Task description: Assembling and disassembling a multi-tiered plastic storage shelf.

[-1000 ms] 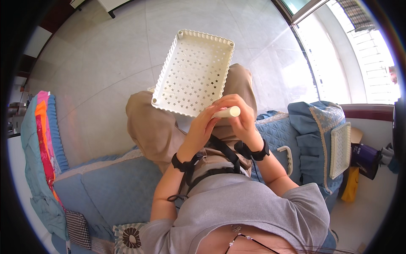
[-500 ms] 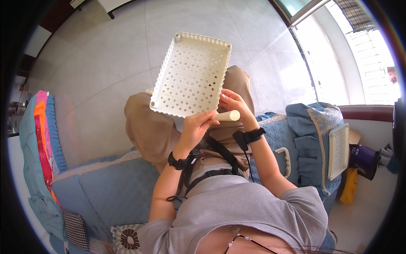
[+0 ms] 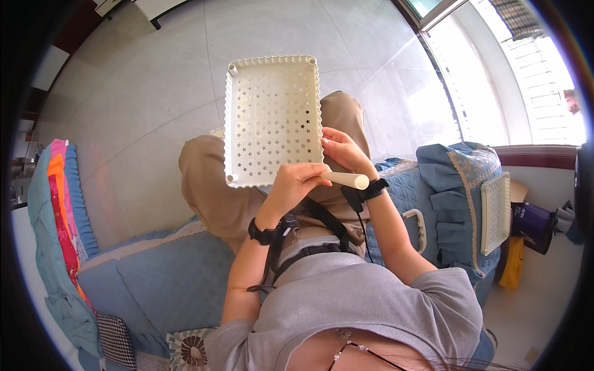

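A cream plastic shelf tray (image 3: 272, 117) with star-shaped holes, a scalloped rim and short round sockets at its corners is held out over my knees. Closed around a cream hollow tube (image 3: 349, 180) is my left hand (image 3: 297, 185), close to the tray's near right corner, which it hides. The tube's open end points right. My right hand (image 3: 346, 150) grips the tray's right edge, fingers on the rim. Whether the tube touches the tray cannot be made out.
I sit on a blue quilted sofa (image 3: 167, 272). To my right lie a cream curved handle piece (image 3: 416, 230) and, on the sofa arm, another cream tray (image 3: 496, 213). A dark blue container (image 3: 533, 227) stands beyond the arm. Folded bedding (image 3: 59, 247) lies at the left.
The tray has turned to stand straighter and shifted slightly left and nearer. My left hand and the tube have moved a little right and nearer to me.
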A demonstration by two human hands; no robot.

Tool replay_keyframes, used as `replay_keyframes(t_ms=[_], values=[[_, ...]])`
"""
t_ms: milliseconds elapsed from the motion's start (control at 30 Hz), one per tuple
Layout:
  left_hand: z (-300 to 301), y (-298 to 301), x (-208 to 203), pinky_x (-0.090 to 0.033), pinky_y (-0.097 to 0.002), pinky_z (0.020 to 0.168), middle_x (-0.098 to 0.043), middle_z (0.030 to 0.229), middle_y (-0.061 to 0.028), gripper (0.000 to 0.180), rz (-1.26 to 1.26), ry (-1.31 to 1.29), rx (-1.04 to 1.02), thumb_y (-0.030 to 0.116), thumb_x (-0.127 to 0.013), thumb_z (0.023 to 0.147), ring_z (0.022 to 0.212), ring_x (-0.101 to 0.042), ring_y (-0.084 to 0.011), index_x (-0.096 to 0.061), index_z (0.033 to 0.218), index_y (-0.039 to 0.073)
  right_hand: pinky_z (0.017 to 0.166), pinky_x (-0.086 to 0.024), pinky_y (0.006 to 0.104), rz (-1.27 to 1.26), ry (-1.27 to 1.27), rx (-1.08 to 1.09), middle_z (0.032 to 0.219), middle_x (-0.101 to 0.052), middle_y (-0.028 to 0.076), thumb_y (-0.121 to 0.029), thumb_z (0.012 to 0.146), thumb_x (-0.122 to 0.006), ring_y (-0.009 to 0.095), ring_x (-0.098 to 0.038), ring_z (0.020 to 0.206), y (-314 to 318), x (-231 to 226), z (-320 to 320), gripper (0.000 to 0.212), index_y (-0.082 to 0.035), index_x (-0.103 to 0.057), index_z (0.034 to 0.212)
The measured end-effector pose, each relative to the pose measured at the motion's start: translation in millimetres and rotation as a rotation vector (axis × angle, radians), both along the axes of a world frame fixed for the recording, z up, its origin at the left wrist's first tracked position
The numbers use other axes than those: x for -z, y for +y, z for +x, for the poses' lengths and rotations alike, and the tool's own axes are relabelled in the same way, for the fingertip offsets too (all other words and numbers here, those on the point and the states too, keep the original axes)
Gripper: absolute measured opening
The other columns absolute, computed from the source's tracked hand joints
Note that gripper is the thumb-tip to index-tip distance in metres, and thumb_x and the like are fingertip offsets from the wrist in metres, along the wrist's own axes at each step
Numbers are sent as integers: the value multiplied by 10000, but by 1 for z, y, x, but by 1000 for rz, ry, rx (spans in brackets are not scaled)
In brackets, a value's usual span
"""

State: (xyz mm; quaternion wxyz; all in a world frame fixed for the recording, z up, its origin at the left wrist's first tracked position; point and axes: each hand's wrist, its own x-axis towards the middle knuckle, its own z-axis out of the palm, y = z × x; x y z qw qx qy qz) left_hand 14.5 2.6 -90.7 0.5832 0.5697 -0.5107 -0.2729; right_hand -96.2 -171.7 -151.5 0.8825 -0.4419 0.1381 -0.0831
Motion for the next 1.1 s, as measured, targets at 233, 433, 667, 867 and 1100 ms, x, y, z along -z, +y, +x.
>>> replay_keyframes(t_ms=[233,433,667,867,1100], values=[[7,-2,-16,-526,-305,738,-720,934,-94,203,-8,-21,154,-23,-630,849,800,-682,-223,-689,1036,30,976,-446,308,49,33,41,1212,-598,65,-197,994,-569,140,-560,1104,7,-9,1,381,15,-495,1303],[5,4,-4,-534,-285,792,-733,931,-73,212,88,74,121,-43,-596,867,870,-703,-192,-695,1040,31,984,-437,304,17,22,17,1187,-602,52,-181,985,-581,134,-556,1103,2,-2,2,354,-2,-509,1282],[1,5,3,-561,-265,724,-738,901,-71,160,116,163,52,-34,-640,857,844,-708,-164,-705,998,6,983,-436,308,1,26,19,1189,-601,48,-182,980,-588,133,-556,1109,1,1,2,354,-6,-511,1278],[-3,4,3,-566,-265,719,-733,963,-88,181,27,97,-13,-47,-645,846,841,-706,-172,-703,1007,15,979,-437,310,14,22,15,1194,-596,50,-182,975,-597,130,-553,1114,0,5,2,353,-11,-511,1271],[8,7,-9,-560,-270,755,-727,957,-85,194,31,-20,134,-29,-615,866,851,-699,-167,-697,1030,34,978,-439,298,1,12,2,1194,-592,49,-162,972,-598,128,-556,1105,0,6,1,349,-9,-504,1271]])
